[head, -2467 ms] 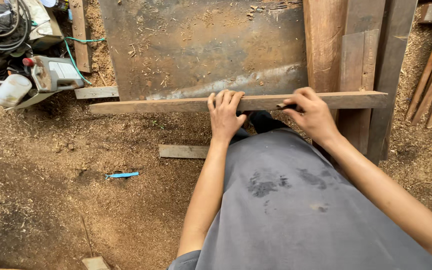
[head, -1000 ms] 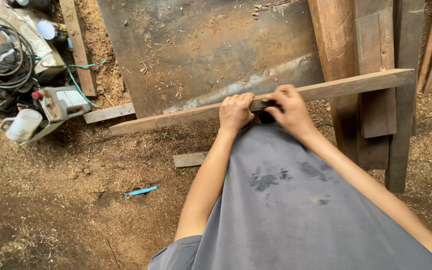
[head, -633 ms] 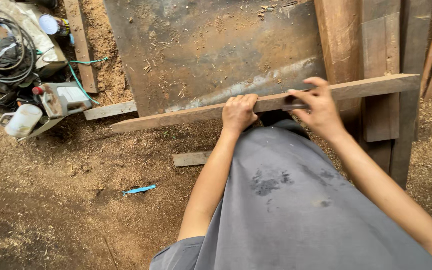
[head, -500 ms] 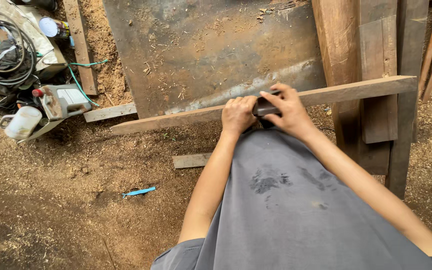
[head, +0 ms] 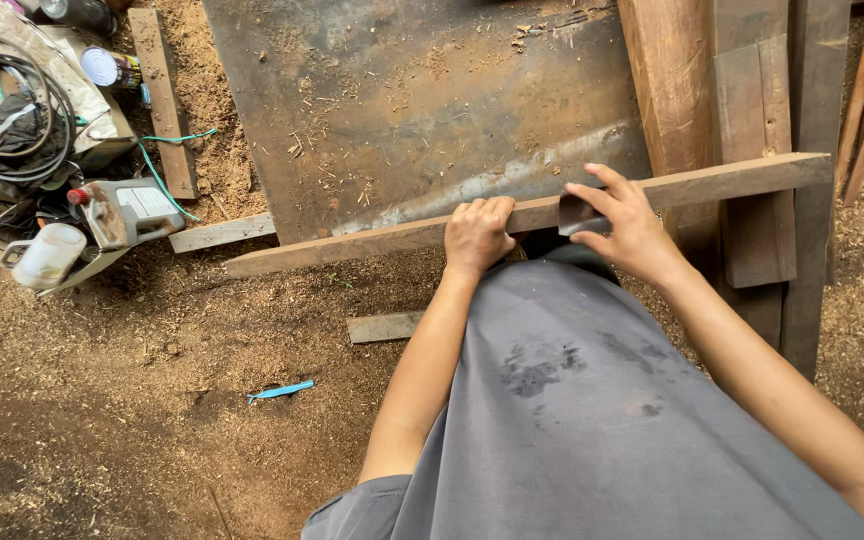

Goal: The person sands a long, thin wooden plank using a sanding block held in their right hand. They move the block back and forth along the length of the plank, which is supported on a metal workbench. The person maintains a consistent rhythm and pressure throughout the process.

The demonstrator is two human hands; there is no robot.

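i see the long wooden strip (head: pixel 372 240) lying across the view, its long axis running left to right and rising toward the right end, which rests on upright planks (head: pixel 752 120). my left hand (head: pixel 477 235) has its grip curled over the strip's near edge. my right hand (head: pixel 627 225) pinches a small dark block (head: pixel 577 213) against the strip. a dark metal sheet (head: pixel 422 110) lies just behind it.

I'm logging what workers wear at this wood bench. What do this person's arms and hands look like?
Both arms are bare from the short sleeve down; the left hand and right hand wear no gloves, rings or watch that I can see. The grey short-sleeved shirt has dark smudges on its front.
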